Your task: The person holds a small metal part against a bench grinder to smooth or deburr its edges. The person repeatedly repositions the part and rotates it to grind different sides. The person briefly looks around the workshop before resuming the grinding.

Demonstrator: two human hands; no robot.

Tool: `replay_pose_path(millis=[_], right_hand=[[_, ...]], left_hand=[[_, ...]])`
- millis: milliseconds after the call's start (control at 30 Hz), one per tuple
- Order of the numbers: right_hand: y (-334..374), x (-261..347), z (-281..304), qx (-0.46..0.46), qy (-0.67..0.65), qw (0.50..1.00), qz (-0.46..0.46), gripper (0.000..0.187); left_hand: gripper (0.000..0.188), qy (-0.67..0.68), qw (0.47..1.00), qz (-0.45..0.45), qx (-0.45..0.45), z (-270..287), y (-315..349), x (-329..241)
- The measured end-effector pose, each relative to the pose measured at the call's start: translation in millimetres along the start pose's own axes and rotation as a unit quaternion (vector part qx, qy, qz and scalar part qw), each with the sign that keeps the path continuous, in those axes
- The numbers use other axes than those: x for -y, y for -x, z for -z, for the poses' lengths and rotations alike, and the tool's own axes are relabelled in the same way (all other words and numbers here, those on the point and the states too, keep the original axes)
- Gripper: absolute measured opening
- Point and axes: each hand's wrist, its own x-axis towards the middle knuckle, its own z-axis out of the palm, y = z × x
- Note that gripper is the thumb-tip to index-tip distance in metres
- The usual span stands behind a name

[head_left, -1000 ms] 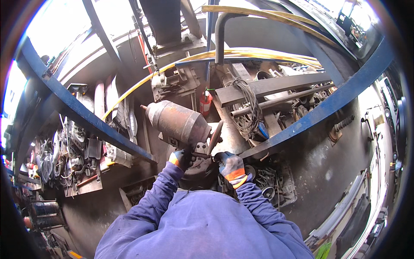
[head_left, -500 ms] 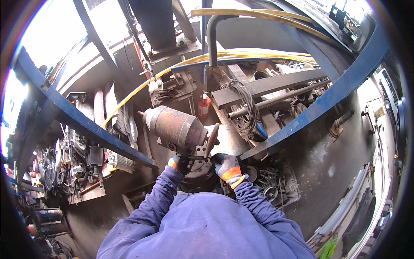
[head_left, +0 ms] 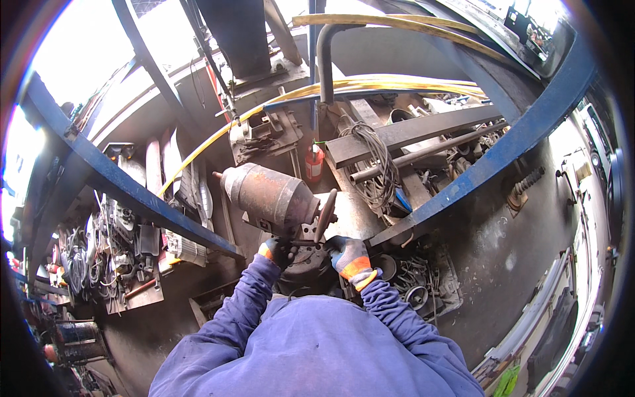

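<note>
- Short dark metal rod (head_left: 306, 243): seven o'clock from the rusty brown wheel (head_left: 326, 215).
- Black-and-orange-gloved left hand (head_left: 278, 252): closed on the rod's nine-o'clock end.
- Grey-and-orange-gloved right hand (head_left: 349, 257): pinching its three-o'clock end.

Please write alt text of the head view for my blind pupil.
A person's left hand and right hand, both gloved, hold a short dark rod before a rusty metal cylinder. Blue beams and metal parts surround them.

A red bottle (head_left: 313, 165) stood near a coil of cable (head_left: 378, 171) draped over a long metal beam (head_left: 433, 130), with yellow hoses (head_left: 383, 84) behind. At left, a jumble of metal parts (head_left: 121, 228) lay near a blue strut (head_left: 122, 177).
</note>
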Motion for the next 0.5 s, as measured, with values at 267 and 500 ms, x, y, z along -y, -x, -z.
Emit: replay_pose_path(millis=[267, 500], right_hand=[[13, 2, 20, -0.074, 0.096, 0.969, 0.216, 0.037], [24, 26, 42, -0.056, 0.08, 0.962, 0.257, 0.04]], left_hand=[[0.018, 0.672, 0.663, 0.331, 0.006, -3, -1, 8], [0.029, 0.616, 0.751, 0.238, -0.019, 21, 19, -38]])
